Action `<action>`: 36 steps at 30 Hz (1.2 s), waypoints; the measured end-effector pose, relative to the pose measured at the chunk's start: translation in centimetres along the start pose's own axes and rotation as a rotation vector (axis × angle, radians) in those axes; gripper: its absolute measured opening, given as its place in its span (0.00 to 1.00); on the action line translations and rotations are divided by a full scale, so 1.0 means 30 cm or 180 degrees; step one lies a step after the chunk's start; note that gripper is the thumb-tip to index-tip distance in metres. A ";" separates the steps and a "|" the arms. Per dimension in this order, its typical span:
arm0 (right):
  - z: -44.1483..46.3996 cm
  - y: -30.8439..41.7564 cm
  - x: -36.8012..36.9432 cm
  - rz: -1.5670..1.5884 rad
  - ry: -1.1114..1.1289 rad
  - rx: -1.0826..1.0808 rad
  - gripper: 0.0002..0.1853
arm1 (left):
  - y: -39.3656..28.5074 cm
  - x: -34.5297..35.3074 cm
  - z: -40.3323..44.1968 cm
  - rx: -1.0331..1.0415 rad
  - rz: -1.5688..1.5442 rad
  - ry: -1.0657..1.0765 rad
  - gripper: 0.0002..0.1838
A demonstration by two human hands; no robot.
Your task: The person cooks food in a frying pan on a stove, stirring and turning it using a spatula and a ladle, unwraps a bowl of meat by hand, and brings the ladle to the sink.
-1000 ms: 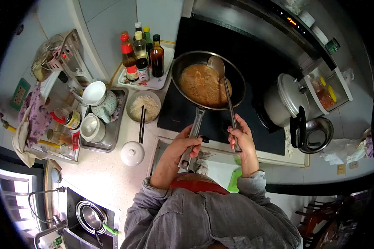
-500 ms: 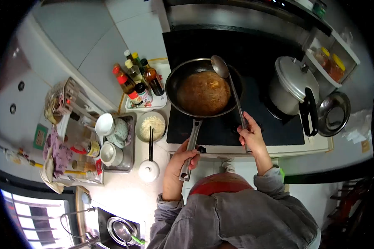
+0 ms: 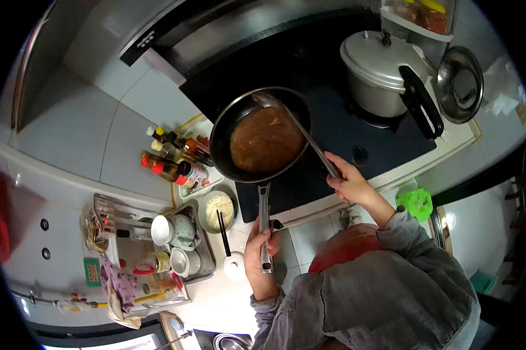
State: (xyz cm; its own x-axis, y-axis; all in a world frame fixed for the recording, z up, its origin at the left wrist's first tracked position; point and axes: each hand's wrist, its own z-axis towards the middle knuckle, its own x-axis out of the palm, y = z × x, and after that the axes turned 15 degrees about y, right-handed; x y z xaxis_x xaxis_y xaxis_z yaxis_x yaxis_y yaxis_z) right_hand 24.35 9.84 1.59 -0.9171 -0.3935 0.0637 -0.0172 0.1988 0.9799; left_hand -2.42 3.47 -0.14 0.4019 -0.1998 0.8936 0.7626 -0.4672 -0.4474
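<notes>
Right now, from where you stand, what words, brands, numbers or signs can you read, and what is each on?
Nothing can be read for certain.
Black-capped jar: label too blurred.
Bottles: labels too small.
Red-lidded jar: label too small.
Green wall card: marks too small.
Hood panel: pale marks, too blurred.

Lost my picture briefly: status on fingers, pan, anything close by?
Left fingers round grey metal handle; right fingers holding long silver metal ladle. Brown food in round black pan. Silver metal pressure cooker to right, apart.
</notes>
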 end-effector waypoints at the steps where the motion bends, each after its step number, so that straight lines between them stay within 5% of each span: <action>1: -0.002 0.004 0.000 -0.0027 0.0010 0.0004 0.33 | 0.002 -0.001 0.000 -0.0014 -0.0071 0.0039 0.30; 36: -0.016 -0.030 0.007 -0.0583 -0.0074 -0.0210 0.32 | 0.025 0.025 0.011 0.0155 -0.0208 -0.0019 0.34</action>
State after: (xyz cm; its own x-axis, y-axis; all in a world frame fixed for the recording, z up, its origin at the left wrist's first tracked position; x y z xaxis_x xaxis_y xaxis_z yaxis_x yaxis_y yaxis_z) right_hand 24.37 9.14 0.81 -0.9099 -0.3969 -0.1205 -0.1593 0.0661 0.9850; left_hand -1.39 3.25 0.18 0.3535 -0.1649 0.9208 0.8110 -0.4366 -0.3895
